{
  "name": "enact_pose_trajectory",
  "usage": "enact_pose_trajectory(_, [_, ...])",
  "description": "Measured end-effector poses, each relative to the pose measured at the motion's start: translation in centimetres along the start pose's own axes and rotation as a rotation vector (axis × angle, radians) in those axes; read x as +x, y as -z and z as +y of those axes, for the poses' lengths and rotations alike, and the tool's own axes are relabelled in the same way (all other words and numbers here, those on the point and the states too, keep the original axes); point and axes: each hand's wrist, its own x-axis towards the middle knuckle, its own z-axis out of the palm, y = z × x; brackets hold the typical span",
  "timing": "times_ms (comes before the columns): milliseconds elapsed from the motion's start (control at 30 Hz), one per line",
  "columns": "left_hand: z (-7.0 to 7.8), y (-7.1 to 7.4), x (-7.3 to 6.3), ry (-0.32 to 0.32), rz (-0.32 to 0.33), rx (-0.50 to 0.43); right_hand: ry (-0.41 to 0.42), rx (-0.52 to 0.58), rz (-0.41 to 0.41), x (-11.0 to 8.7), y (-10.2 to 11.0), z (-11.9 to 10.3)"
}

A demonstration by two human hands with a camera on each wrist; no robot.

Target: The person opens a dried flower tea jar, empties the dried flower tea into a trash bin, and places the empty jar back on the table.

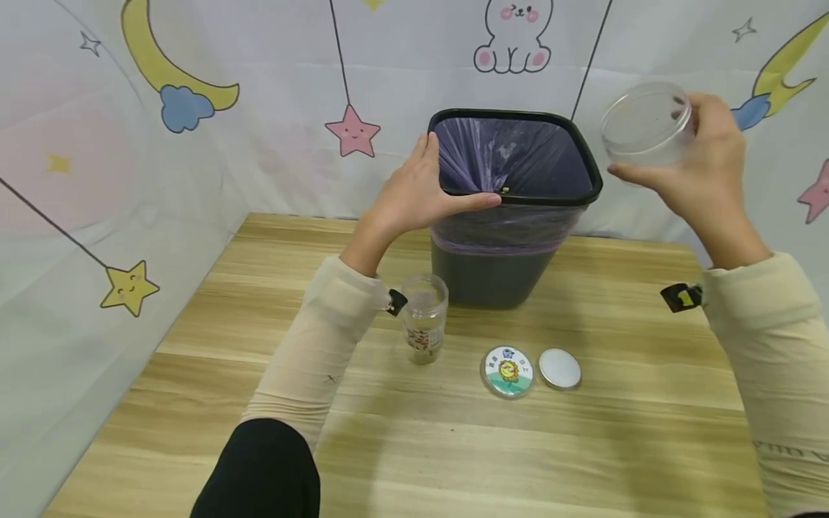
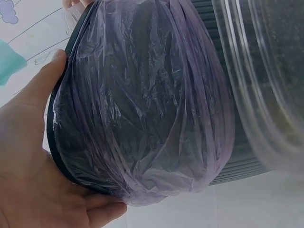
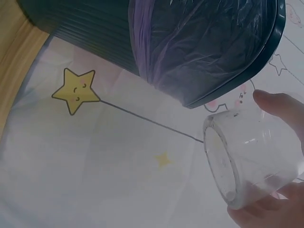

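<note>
A dark grey trash bin [image 1: 495,277] with a black rim stands at the back, lined with a translucent purple bag [image 1: 469,155]. My left hand [image 1: 417,183] spans its near left corner; the thumb [image 2: 52,71] lies along the front rim, and the fairly straight fingers rest against the left side. To the right of the bin, my right hand [image 1: 709,162] grips a clear plastic jar [image 1: 648,126], raised and tilted, with fingers and thumb around its side. In the right wrist view the jar [image 3: 256,147] looks see-through, with small dark specks near one edge.
A second clear jar [image 1: 425,316] with red print stands on the wooden table [image 1: 550,460], close by my left forearm. Two round lids lie in front of the bin: a sunflower-printed one [image 1: 508,372] and a plain white one [image 1: 560,368]. A cartoon-printed curtain [image 1: 278,144] hangs behind.
</note>
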Motion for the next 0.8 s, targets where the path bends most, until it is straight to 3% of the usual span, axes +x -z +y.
enact_pose_trajectory(533, [0.0,0.3,-0.5,-0.005,0.045,0.029,-0.181,0.082,-0.151,-2.1,1.8,0.6])
enact_pose_trajectory(800, [-1.0,0.4,-1.5,-0.026,0.131,0.003,-0.218,0.157,-0.232,-3.9,2.4,1.4])
